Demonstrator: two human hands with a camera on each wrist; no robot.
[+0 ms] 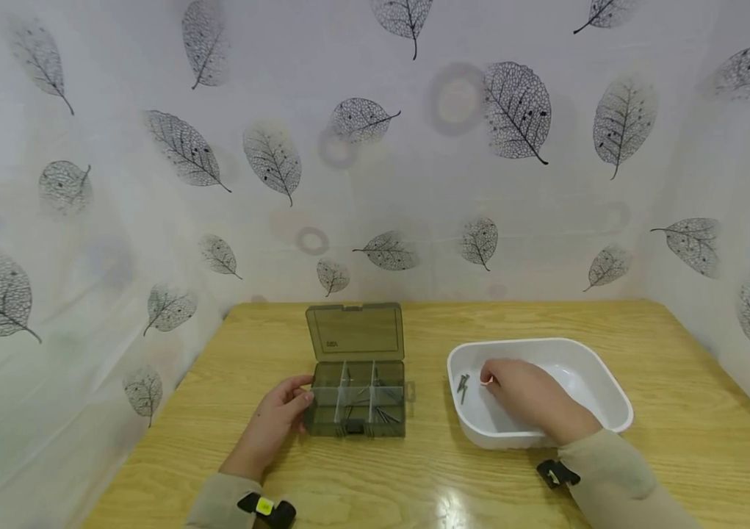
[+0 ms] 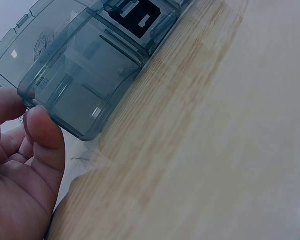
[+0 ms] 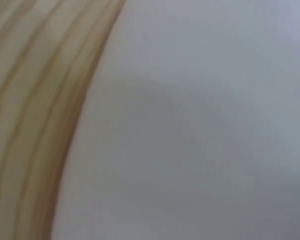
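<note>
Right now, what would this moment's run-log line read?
left hand: pinches translucent compartment box by left side | right hand: inside white tray, grip unclear | box lid: open | screws: tray's left end

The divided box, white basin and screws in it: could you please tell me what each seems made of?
The divided box: probably glossy, smoke-tinted plastic, being see-through with highlights. The white basin: smooth, slightly glossy, likely plastic, though enamel is possible; light reflects softly inside. The screws: apparently metal, from their grey shine; which metal is unclear.
</note>
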